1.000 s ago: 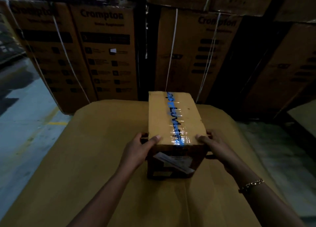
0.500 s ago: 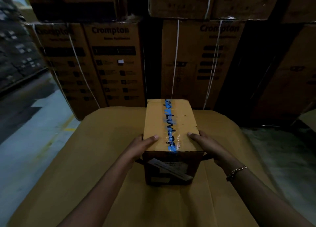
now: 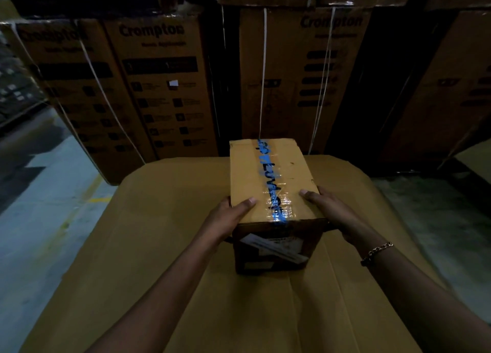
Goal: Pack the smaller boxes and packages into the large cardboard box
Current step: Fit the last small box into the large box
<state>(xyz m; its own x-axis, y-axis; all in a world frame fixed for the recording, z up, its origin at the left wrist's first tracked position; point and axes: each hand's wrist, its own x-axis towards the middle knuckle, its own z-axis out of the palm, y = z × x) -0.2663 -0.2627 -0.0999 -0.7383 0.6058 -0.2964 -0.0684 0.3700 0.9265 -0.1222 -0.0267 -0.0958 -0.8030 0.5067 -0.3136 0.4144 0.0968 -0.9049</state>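
My fingers (image 3: 245, 202) are clamped on the small box (image 3: 244, 171) from both sides. My left hand (image 3: 225, 219) has its thumb laid flat across the top near the left edge, and its other fingers curl down the left wall, mostly hidden behind the box. My right hand (image 3: 332, 211) mirrors it, with the thumb on top by the right edge and the rest wrapped round the right wall, out of my sight. Both hands grip the near end of the box, close to its front corners.

The small box is plain brown cardboard, long and narrow, with its length pointing away from me. A strip of blue printed tape (image 3: 271, 182) runs down the middle of its top and shines where it wrinkles between my thumbs. On the shadowed near face a white label (image 3: 273, 247) is stuck on at a slant.

The box appears to stand on a broad cardboard surface (image 3: 159, 246) with fold lines running toward me; I cannot tell whether this is the closed top of a large box. The small box sits about midway between the surface's left and right edges, and its far end reaches to the far edge.

A chain bracelet (image 3: 377, 251) circles my right wrist.

Beyond the far edge stand tall stacked cartons (image 3: 159, 86) printed "Crompton" and bound with white straps (image 3: 263, 73). Pale concrete floor (image 3: 39, 206) shows to the left — with a faint yellow line on it — and again to the right.
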